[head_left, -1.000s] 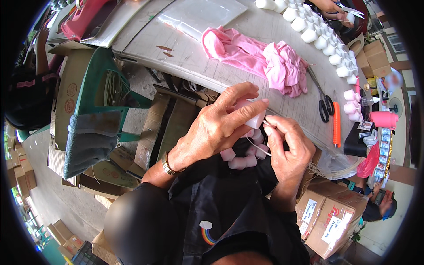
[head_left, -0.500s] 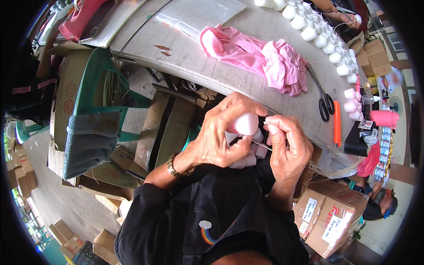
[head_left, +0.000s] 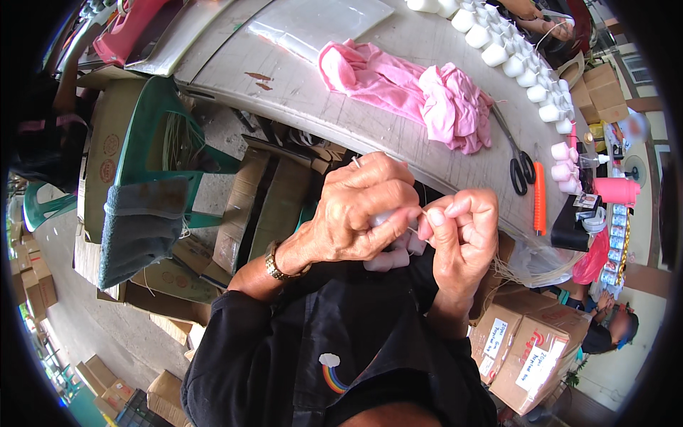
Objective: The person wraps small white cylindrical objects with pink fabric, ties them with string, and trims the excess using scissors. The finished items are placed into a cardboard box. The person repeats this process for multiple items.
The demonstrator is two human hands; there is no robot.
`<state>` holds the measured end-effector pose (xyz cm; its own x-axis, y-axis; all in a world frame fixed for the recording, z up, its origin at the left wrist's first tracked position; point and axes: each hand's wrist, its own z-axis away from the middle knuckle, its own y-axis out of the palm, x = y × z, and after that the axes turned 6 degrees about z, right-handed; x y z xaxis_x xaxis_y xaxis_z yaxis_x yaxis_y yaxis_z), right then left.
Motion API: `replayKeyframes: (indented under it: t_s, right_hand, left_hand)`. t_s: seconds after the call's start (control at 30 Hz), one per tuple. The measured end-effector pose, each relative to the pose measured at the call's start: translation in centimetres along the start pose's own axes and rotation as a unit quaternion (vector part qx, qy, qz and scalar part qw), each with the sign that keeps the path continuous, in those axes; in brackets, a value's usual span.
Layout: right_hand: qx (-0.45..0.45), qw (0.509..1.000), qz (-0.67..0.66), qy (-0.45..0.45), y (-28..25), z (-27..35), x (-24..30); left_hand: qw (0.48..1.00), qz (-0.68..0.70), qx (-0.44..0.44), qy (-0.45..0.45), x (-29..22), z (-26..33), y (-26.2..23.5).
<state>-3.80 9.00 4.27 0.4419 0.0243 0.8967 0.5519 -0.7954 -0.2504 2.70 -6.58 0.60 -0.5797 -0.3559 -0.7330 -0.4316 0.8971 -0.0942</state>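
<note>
I am seeing my left hand (head_left: 359,213) curling its fingers around a small pale pink spool (head_left: 388,260), just below the tabletop (head_left: 306,92) edge. My right hand (head_left: 462,231) is pinching a thin thread (head_left: 420,211) beside it, close under that edge.

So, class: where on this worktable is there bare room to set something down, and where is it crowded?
Bare tabletop lies between the pink cloth and the near edge. The strip by the scissors, orange cutter and rows of white cups is crowded.
</note>
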Motion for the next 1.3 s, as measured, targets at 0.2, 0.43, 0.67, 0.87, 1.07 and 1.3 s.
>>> replayKeyframes:
  t_s: [0.2, 0.43, 0.67, 0.87, 1.07, 1.3]
  right_hand:
    - [0.008, 0.999, -0.043, 0.024, -0.1, -0.4, 0.5]
    - [0.013, 0.997, -0.049, 0.06, 0.4, -0.2, 0.4]
    - [0.017, 1.0, -0.007, 0.016, -0.4, -0.2, 0.5]
    - [0.015, 1.0, -0.022, 0.015, 0.3, 0.1, -0.2]
    - [0.038, 0.999, -0.002, -0.002, -0.1, 0.0, -0.2]
    - [0.005, 0.991, 0.116, -0.061, 0.2, -0.3, 0.2]
  left_hand:
    - [0.996, 0.05, 0.014, -0.074, -0.5, -0.2, -0.4]
    - [1.0, -0.003, 0.006, -0.002, -0.1, 0.0, 0.2]
    - [0.989, 0.108, -0.016, -0.101, -0.2, 0.0, -0.3]
    - [0.995, 0.08, 0.01, -0.052, -0.2, 0.0, 0.2]
    - [0.999, 0.038, 0.007, -0.033, 0.4, 0.1, 0.3]
    - [0.964, 0.198, -0.013, -0.179, 0.0, 0.7, 0.7]
